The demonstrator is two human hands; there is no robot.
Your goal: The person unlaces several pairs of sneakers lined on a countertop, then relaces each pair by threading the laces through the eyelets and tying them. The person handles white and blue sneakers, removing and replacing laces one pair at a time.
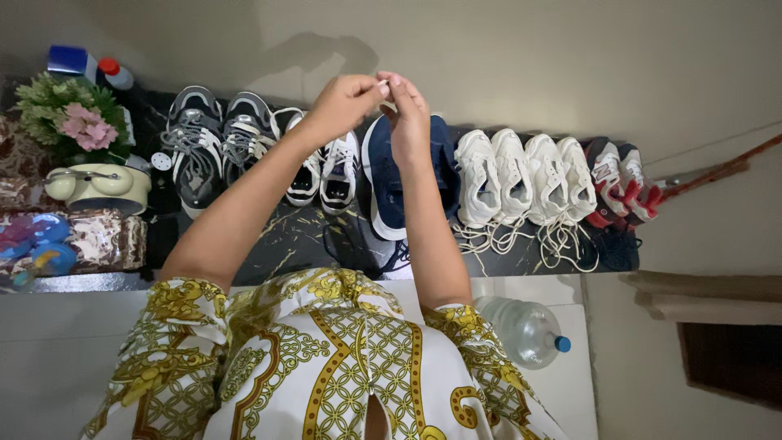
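My left hand [342,106] and my right hand [407,114] are raised together above a row of shoes. Their fingertips meet and pinch a small white piece [383,83], too small to identify. Right under my hands lies a navy blue shoe [389,183] on a dark marbled shelf [301,240]. Left of it sits a black and white pair [324,175]. My forearms cover part of both. My patterned yellow and white shirt [326,367] fills the bottom of the view.
Grey and black sneakers [216,143] stand at the left. White sneakers [525,175] with loose laces and a red and white pair [621,183] are at the right. A flower pot [69,122], a cream alarm clock [98,186] and a clear water bottle [525,330] are nearby.
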